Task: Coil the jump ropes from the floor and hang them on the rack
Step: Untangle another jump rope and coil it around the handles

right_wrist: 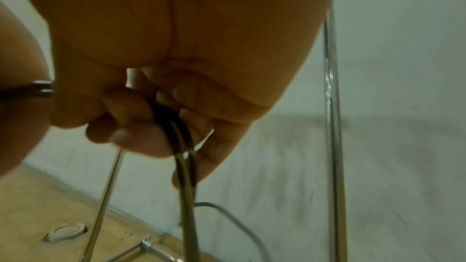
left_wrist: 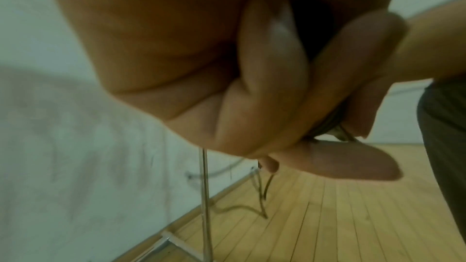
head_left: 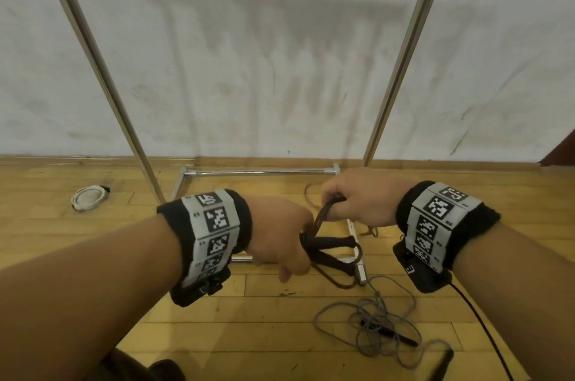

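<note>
My left hand [head_left: 280,234] grips the gathered black rope [head_left: 329,253], its two handles sticking out to the right. My right hand [head_left: 357,197] pinches the rope's strands just above. A grey rope [head_left: 373,327] lies tangled on the floor [head_left: 62,231] near me, right of my hands. The rack [head_left: 102,69] stands against the wall, a white coil [head_left: 88,197] left of its base.

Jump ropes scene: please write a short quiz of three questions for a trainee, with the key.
1. True or false: the left hand grips the dark jump rope.
2. Where does the grey jump rope lie? A. on the rack B. tangled on the floor C. in the right hand
3. Fill in: the right hand pinches strands of the ____ rope.

Key: 1 true; 2 B; 3 dark.
</note>
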### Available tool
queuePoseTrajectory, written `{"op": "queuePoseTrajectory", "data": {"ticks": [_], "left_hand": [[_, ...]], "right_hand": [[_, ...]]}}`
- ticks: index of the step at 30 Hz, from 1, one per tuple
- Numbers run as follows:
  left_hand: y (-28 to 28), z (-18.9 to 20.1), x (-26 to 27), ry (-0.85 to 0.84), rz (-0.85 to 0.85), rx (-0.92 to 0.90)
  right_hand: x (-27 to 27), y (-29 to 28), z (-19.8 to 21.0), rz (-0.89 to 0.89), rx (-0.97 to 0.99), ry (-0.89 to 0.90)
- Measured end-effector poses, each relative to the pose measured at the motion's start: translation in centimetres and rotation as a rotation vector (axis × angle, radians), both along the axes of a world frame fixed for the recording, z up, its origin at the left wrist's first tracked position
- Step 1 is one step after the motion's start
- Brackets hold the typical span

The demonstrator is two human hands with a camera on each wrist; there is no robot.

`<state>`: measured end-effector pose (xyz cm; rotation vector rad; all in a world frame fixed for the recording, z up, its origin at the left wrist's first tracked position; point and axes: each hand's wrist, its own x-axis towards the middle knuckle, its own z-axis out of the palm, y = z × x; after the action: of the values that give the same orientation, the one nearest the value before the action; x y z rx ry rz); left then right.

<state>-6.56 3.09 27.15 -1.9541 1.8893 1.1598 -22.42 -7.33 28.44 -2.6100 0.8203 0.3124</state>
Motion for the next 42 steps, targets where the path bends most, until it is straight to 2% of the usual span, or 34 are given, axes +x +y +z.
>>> {"op": "queuePoseTrajectory", "data": {"ticks": [3, 8, 11, 14, 17, 20, 22, 24, 26, 28, 30, 32, 34, 36, 37, 39, 42], "left_hand": [[-0.1, -1.0, -0.4, -0.122, 0.019, -0.006], [-1.0, -1.1, 1.7, -0.017, 0.280, -0.126], [-2.1, -0.6, 3.6, 0.179, 0.504, -0.252], [-2.4, 0.2, 5.2, 0.482, 0.672, -0.337], [-2.1, 1.1, 6.6, 0.769, 0.692, -0.309], [-2.0, 2.1, 7.5, 0.994, 0.689, -0.259], [-2.0, 2.6, 7.6, 1.090, 0.704, -0.258], [-1.7, 2.9, 7.5, 1.124, 0.640, -0.263], [-1.5, 3.1, 7.1, 1.100, 0.532, -0.245], [-1.1, 3.0, 6.4, 0.971, 0.401, -0.202], [-0.6, 2.8, 5.4, 0.740, 0.236, -0.130], [-0.4, 1.8, 4.1, 0.439, 0.085, -0.067], [-0.4, 0.6, 2.7, 0.131, 0.021, -0.019], [-0.5, -0.3, 1.7, -0.076, 0.021, -0.003], [-0.5, -0.5, 1.6, -0.117, 0.031, -0.001], [-0.6, -0.6, 2.3, -0.052, 0.082, -0.022], [-0.6, -0.1, 4.1, 0.333, 0.184, -0.087]], "right_hand": [[1.2, 1.1, 1.2, 0.057, -0.140, -0.030], [1.9, 3.6, 2.6, 0.087, -0.169, -0.102], [2.0, 4.2, 2.5, 0.031, -0.128, -0.173], [1.8, 3.9, 2.0, -0.034, -0.022, -0.251], [1.2, 3.3, 1.4, -0.059, 0.098, -0.262], [0.6, 2.4, 0.5, -0.079, 0.126, -0.292], [0.3, 1.9, -0.3, -0.112, 0.200, -0.324], [0.2, 1.2, -1.1, -0.145, 0.280, -0.346], [0.1, 0.4, -1.8, -0.154, 0.302, -0.352], [-0.1, -0.3, -2.5, -0.134, 0.206, -0.348], [0.0, -0.7, -3.1, -0.108, 0.170, -0.342], [0.3, -0.8, -3.4, -0.096, 0.199, -0.285], [1.0, -0.7, -3.4, -0.043, 0.009, -0.216], [1.7, -0.4, -2.8, -0.034, -0.086, -0.244], [1.9, -0.4, -2.4, -0.050, -0.082, -0.276], [2.1, -0.3, -1.6, -0.081, -0.034, -0.329], [2.0, -0.8, -1.1, -0.209, 0.194, -0.476]]}}
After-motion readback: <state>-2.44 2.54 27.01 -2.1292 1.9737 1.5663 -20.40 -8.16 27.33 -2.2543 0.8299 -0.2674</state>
